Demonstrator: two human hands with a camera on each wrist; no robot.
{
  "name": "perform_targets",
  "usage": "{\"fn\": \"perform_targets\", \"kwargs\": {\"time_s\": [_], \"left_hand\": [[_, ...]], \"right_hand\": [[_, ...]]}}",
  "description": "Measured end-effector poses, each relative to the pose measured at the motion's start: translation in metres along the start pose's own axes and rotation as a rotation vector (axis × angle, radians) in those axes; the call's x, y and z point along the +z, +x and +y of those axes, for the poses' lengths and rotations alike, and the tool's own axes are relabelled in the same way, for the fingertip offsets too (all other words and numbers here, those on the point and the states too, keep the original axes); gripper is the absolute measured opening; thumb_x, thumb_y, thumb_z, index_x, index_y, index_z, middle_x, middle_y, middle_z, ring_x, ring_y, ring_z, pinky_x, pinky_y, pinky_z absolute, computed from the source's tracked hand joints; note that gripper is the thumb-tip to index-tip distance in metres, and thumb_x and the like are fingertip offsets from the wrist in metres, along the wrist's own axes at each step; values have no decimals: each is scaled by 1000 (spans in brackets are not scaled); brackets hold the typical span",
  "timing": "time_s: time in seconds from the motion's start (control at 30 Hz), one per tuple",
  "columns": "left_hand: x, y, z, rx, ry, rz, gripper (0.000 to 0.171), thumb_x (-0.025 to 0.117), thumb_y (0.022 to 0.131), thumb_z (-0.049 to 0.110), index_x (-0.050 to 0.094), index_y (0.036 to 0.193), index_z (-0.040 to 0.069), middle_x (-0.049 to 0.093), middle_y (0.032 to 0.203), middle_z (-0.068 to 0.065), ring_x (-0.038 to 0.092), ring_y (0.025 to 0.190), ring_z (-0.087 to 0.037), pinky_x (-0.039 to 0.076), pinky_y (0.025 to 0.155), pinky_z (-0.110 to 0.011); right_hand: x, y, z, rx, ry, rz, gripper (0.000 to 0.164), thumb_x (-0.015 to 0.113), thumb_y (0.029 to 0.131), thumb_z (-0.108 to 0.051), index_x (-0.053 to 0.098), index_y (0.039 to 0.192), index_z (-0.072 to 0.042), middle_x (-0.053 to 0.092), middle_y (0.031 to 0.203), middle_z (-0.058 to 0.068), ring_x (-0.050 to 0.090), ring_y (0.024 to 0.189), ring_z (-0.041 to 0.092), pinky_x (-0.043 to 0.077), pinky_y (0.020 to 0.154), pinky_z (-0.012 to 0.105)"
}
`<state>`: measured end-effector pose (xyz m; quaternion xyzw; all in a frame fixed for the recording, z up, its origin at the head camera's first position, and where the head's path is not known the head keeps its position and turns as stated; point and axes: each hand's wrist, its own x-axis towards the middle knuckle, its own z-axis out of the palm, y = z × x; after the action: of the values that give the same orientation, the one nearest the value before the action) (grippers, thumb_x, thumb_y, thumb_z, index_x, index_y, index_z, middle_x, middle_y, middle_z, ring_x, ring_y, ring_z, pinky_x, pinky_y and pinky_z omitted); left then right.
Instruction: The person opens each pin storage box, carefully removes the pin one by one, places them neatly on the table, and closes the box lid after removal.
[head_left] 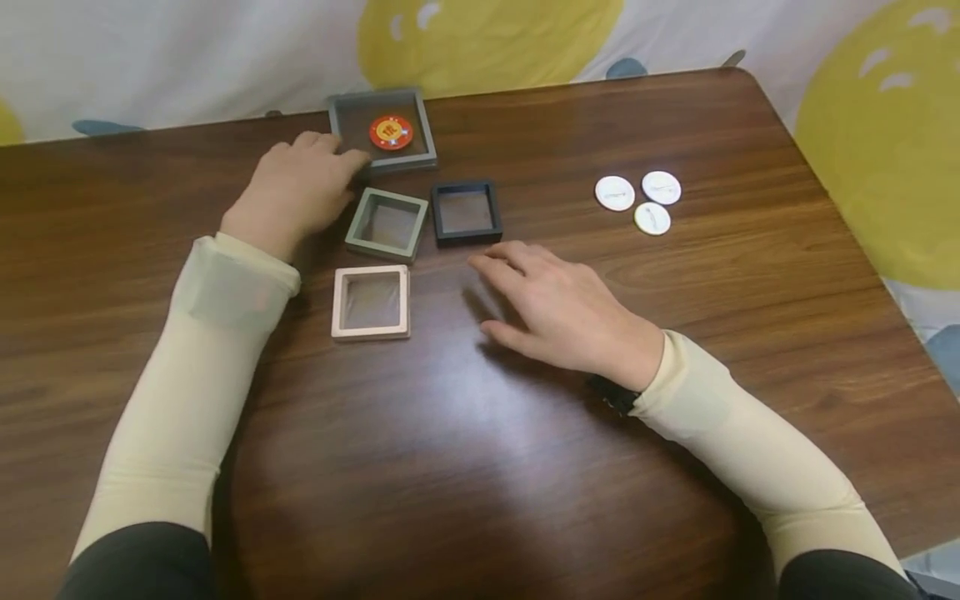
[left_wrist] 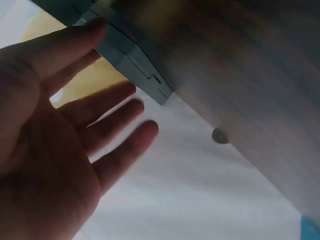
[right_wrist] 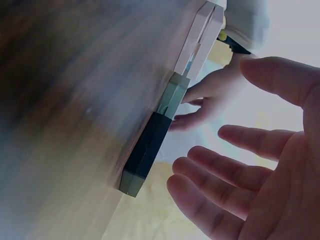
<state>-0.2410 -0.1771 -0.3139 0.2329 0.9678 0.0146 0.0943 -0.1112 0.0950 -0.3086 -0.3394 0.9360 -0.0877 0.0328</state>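
Note:
At the left corner of a large grey square frame (head_left: pixel 427 129), my left hand (head_left: pixel 296 187) hovers with fingers loosely extended. The left wrist view shows its thumb close by the grey frame's side (left_wrist: pixel 132 62); whether they touch I cannot tell. Inside that frame is a red and yellow round disc (head_left: pixel 391 132). Three smaller square frames sit nearer: green (head_left: pixel 381 250), black (head_left: pixel 468 239) and pale pink (head_left: pixel 371 333). My right hand (head_left: pixel 562 308), relaxed and holding nothing, is just below and right of the black frame; the right wrist view shows a gap between its fingertips and the frames.
Three white round pin badges (head_left: pixel 615 193) lie pin side up on the right part of the brown wooden table (head_left: pixel 465 500). A white cloth (head_left: pixel 187 67) with large yellow shapes hangs behind the table's far edge.

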Motion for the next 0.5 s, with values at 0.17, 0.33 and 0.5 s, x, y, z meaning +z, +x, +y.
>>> {"fn": "perform_targets", "kwargs": {"time_s": [0.17,0.33,0.5], "left_hand": [[1,-2,5,-56,16,96,31,63,90,13,52,112,-5,49,118,-33,46,106,-52,46,78,-67],[1,-1,5,-61,-2,111,28,63,90,16,53,108,-3,57,111,-28,51,102,-48,47,75,-67],[3,-1,5,-36,3,101,25,64,89,12,61,110,1,62,107,-27,53,100,-47,48,73,-67]], "right_hand": [[-1,1,-1,0,-3,-3,65,64,87,-40,44,140,-8,50,137,15,52,123,35,46,102,52],[0,2,-1,2,-11,-18,65,64,87,-41,45,139,-8,51,137,15,52,124,35,47,101,52],[2,2,-1,-1,-12,-20,64,64,87,-42,45,138,-8,51,137,15,52,124,35,50,96,53]]}}
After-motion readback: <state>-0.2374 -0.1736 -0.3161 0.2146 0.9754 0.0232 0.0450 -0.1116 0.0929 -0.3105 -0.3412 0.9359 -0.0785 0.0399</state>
